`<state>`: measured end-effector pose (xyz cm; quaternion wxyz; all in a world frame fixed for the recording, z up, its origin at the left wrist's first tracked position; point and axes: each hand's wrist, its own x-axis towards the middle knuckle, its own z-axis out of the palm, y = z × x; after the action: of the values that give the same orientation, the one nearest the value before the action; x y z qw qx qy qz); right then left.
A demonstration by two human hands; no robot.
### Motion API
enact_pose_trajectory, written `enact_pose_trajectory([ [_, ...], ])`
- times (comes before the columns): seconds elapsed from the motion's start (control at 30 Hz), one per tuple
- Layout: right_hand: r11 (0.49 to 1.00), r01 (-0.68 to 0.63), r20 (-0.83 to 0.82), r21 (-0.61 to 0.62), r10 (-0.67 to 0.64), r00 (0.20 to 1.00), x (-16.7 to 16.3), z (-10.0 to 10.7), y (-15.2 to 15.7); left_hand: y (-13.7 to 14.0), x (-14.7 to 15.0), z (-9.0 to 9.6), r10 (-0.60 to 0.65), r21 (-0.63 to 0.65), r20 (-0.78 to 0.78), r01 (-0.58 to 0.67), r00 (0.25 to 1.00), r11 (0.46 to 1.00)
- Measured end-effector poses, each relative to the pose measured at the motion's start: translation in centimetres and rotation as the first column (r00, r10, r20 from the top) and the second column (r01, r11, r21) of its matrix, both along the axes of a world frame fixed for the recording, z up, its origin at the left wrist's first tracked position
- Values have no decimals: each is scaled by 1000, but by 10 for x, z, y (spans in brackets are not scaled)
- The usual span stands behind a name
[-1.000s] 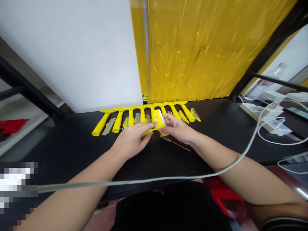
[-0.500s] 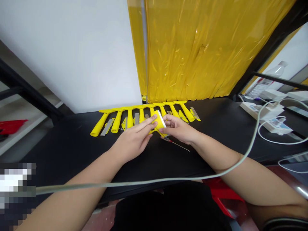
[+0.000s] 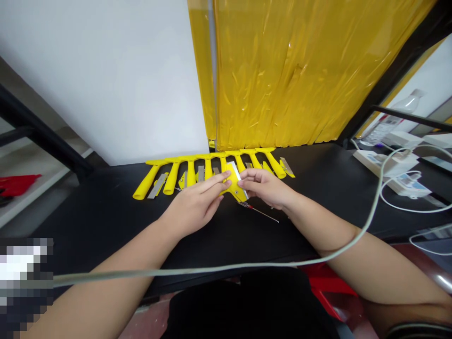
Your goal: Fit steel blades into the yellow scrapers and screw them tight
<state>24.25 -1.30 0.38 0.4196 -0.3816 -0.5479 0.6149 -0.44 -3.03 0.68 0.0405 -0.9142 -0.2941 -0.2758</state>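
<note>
Both hands meet at a yellow scraper head [image 3: 234, 183] with a strip of metal blade along its right edge. Its left side is held by my left hand [image 3: 197, 200], fingers laid over the top and thumb below. My right hand [image 3: 263, 184] pinches the blade edge, thumb and fingers bent together; whether a small part is between them cannot be made out. A small dark screw or hole shows on the yellow face. Just below lies a thin screwdriver [image 3: 263, 214] with a red section. Behind stands a row of yellow scraper handles [image 3: 171, 179] with loose metal blades [image 3: 157, 186] between them.
A black table [image 3: 116, 221] carries the work. Yellow plastic sheeting [image 3: 275, 75] and a white panel [image 3: 116, 80] stand behind. At right are white boxes [image 3: 395, 172] and a clear bottle [image 3: 391, 117]. A pale cable [image 3: 226, 267] crosses in front of my forearms.
My right thumb has slid off the scraper's face toward its blade edge, uncovering the small dark spot. The scraper head has turned slightly, and my left hand keeps its grip.
</note>
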Motion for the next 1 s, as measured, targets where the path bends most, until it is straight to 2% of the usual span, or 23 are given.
enact_pose_trajectory([
  [0.23,994,8,56,113,-15,998,-1,-5,1,1,-1,0,-12,47,-42,14,999,999],
  [0.57,991,-13,82,131,2,997,1,-5,0,-1,-2,3,-16,80,-132,27,991,996],
  [0.73,989,-66,144,135,47,988,4,-1,1,-1,-2,6,-46,30,-113,50,993,998],
  [0.8,978,-94,237,188,48,970,14,6,3,-2,-3,7,-46,0,-95,46,994,999],
  [0.87,949,-111,407,296,-20,913,32,14,5,-2,-4,8,-45,-53,-59,42,997,998],
  [0.9,932,-130,512,340,-67,856,44,19,6,-2,-5,8,-43,-91,-29,40,999,995],
  [0.93,926,-186,616,329,-61,785,57,23,7,-1,-6,8,-41,-134,10,42,999,990],
  [1.0,941,-309,771,137,95,630,81,28,9,1,-7,7,-35,-227,106,59,994,972],
])
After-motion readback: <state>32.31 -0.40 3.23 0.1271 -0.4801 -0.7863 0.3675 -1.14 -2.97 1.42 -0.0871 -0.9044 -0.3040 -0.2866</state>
